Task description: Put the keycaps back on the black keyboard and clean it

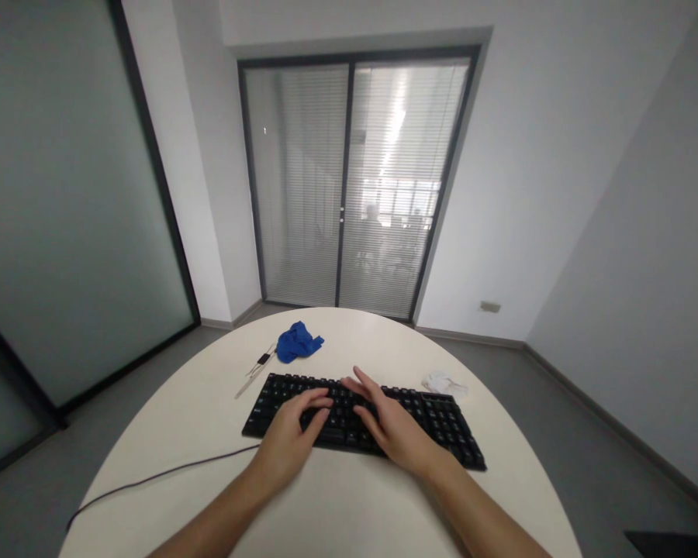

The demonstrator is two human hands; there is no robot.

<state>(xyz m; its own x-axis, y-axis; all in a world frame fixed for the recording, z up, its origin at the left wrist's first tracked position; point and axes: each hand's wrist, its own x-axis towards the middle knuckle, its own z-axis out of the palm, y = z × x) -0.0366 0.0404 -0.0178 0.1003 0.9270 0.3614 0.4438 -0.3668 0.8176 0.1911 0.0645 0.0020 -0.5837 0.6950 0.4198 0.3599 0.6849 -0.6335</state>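
Observation:
A black keyboard (454, 434) lies on the cream round table (337, 511), with a dark cable running off to the left. Over its left half is my left hand (294, 434), fingers curved and apart, holding nothing. My right hand (392, 426) hovers over or rests on the middle keys, its fingers spread and one raised; nothing is in it. Whether the fingertips touch the keys cannot be made out. Behind the keyboard, at the left, a crumpled blue cloth (298, 342) lies beside thin metal tweezers-like tools (256, 372) with a small black piece.
A crumpled white tissue or wrapper (443, 383) lies behind the keyboard's right part. The cable (168, 470) crosses the table's left side to its edge. Beyond the table stand a glass door with blinds (302, 194) and white walls. A dark object shows at the bottom right corner.

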